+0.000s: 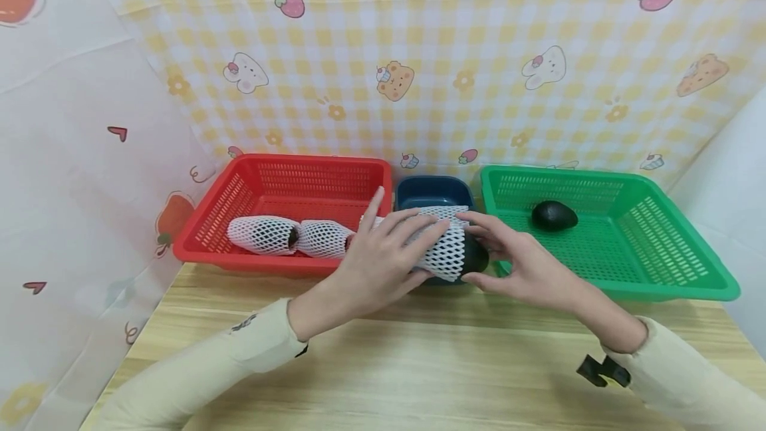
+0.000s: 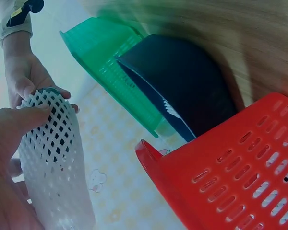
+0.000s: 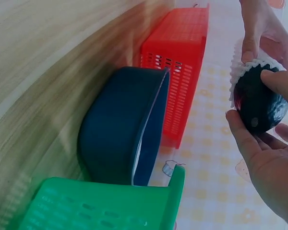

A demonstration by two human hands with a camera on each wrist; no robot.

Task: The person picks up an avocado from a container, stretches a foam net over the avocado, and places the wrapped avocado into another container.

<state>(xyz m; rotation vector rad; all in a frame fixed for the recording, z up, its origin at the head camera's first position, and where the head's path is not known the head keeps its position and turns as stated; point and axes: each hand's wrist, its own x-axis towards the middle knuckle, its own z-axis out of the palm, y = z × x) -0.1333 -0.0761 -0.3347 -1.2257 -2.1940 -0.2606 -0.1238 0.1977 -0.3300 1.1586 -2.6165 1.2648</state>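
A dark avocado (image 3: 259,100) sits partly inside a white foam net sleeve (image 1: 449,257), above the front of a blue bin (image 1: 433,185). My left hand (image 1: 383,251) grips the sleeve, its thumb pressing the mesh near the opening in the left wrist view. From the other side my right hand (image 1: 526,263) holds the avocado's bare end between thumb and fingers. The right wrist view shows that end sticking out of the mesh rim. The far end of the fruit is hidden by the sleeve and my left hand.
At left, a red basket (image 1: 287,265) contains netted avocados (image 1: 263,235), one partly behind my left hand. A green basket (image 1: 652,245) at right contains one bare avocado (image 1: 553,216). White mesh (image 2: 170,109) shows inside the blue bin. The wooden table (image 1: 407,364) extends in front.
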